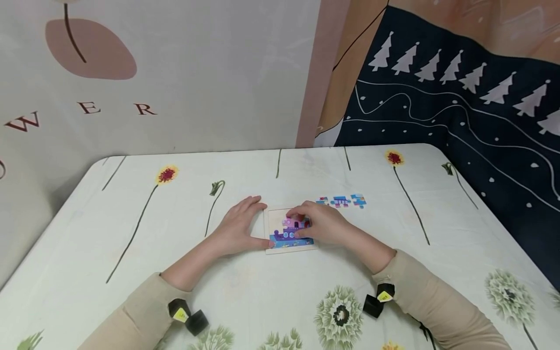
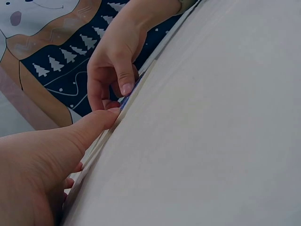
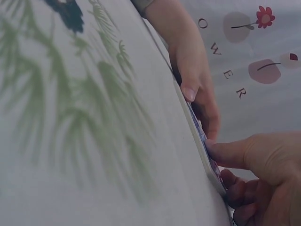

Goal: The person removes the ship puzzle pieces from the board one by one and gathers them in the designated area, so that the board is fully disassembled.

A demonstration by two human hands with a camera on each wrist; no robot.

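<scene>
A small jigsaw puzzle board (image 1: 293,251) with a pale wooden frame lies on the table, showing a purple and pink boat on blue water. My left hand (image 1: 236,227) is at its left side, fingers spread, the thumb on the lower left corner and the index fingertip by the upper left corner. From the right, my right hand (image 1: 325,223) reaches over the board. Its thumb and bent fingers pinch at a pink puzzle piece (image 1: 289,222) in the picture, and the hand hides the board's upper right part.
Several loose puzzle pieces (image 1: 341,201) lie beyond my right hand, behind the board. A white flowered cloth (image 1: 245,296) covers the table. Behind it hang a pale printed curtain (image 1: 218,73) and a dark cloth with white trees (image 1: 437,107). Small black devices are strapped at both sleeves.
</scene>
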